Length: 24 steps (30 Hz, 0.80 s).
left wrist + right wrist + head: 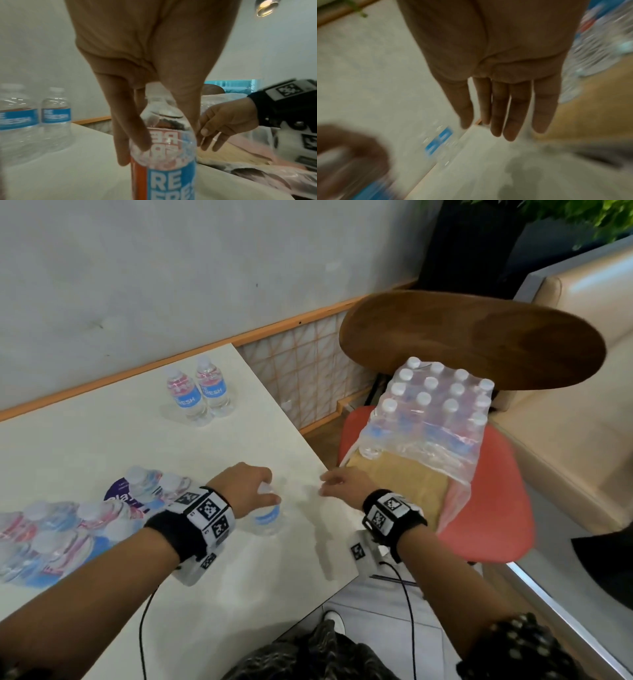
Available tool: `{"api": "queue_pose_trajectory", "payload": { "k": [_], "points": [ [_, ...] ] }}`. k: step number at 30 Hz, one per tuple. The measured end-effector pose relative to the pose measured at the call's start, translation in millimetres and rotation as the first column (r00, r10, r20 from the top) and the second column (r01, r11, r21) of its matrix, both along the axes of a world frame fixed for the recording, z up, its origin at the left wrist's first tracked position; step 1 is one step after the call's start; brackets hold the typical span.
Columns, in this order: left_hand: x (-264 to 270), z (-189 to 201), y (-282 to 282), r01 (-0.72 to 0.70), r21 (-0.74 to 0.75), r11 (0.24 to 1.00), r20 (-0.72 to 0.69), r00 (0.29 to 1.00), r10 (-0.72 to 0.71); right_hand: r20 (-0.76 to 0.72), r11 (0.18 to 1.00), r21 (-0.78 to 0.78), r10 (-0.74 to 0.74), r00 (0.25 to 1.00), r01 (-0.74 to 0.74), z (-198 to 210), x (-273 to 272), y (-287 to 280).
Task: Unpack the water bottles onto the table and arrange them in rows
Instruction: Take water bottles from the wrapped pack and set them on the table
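My left hand (251,491) grips a clear water bottle (269,517) with a blue label by its neck; the bottle (164,155) stands upright on the white table (102,446). My right hand (337,484) hovers at the table's right edge with straight fingers (510,115), holding nothing. Two more bottles (197,392) stand side by side at the back of the table. A shrink-wrapped pack of bottles (431,409) sits on a red chair to the right. Another opened pack (68,529) lies on the table at the left.
The red chair (489,508) with a wooden backrest (479,337) stands close to the table's right edge, a tan cloth (404,481) under the pack. A grey wall runs behind the table. A beige bench (582,405) is at the far right.
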<state>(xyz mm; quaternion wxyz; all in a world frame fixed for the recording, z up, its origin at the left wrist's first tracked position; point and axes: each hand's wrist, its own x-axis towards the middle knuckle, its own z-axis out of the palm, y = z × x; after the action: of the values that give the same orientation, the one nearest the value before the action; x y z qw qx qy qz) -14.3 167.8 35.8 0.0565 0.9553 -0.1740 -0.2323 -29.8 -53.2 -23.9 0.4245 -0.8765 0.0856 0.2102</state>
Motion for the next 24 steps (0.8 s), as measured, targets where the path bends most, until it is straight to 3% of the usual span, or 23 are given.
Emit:
{"api": "queue_pose_trajectory", "payload": {
  "k": [2,3,5,7,9,12,14,16,19,21,24],
  "points": [
    [1,0,15,-0.011,0.035,0.999,-0.019,1.000,0.012,-0.068,0.979,-0.185,-0.094,0.993,0.080,0,16,-41],
    [1,1,20,-0.007,0.071,0.997,-0.028,1.000,0.009,-0.120,0.954,-0.297,-0.092,0.988,0.052,2,19,-58],
    [1,4,28,0.014,0.170,0.985,-0.051,0.999,-0.005,-0.156,0.864,-0.501,-0.026,0.987,-0.056,8,20,-85],
    [-1,8,33,0.058,0.274,0.960,-0.076,0.996,-0.038,-0.073,0.728,-0.677,0.083,0.994,-0.111,22,12,-97],
    [-5,13,37,0.098,0.370,0.924,-0.085,0.994,-0.072,-0.068,0.666,-0.733,0.132,0.989,-0.139,30,15,-103],
    [-13,17,38,0.177,0.463,0.868,-0.095,0.984,-0.150,-0.161,0.731,-0.664,0.063,0.985,-0.155,31,23,-99],
    [-15,17,36,0.218,0.466,0.858,-0.101,0.976,-0.193,-0.090,0.713,-0.690,0.086,0.992,-0.125,29,16,-95],
    [-14,17,31,0.233,0.414,0.880,-0.094,0.973,-0.213,-0.016,0.759,-0.650,0.024,1.000,-0.028,21,13,-99],
    [-12,19,11,0.254,0.242,0.936,-0.026,0.966,-0.256,-0.073,0.907,-0.343,-0.284,0.956,0.243,19,13,-96],
    [-12,18,-6,0.261,0.124,0.957,-0.002,0.965,-0.263,-0.075,0.915,-0.128,-0.393,0.917,0.382,19,10,-87],
    [-13,13,-35,0.277,0.011,0.961,0.011,0.961,-0.277,0.103,0.876,-0.035,-0.476,0.873,0.482,17,-11,-73]
  ]
}}
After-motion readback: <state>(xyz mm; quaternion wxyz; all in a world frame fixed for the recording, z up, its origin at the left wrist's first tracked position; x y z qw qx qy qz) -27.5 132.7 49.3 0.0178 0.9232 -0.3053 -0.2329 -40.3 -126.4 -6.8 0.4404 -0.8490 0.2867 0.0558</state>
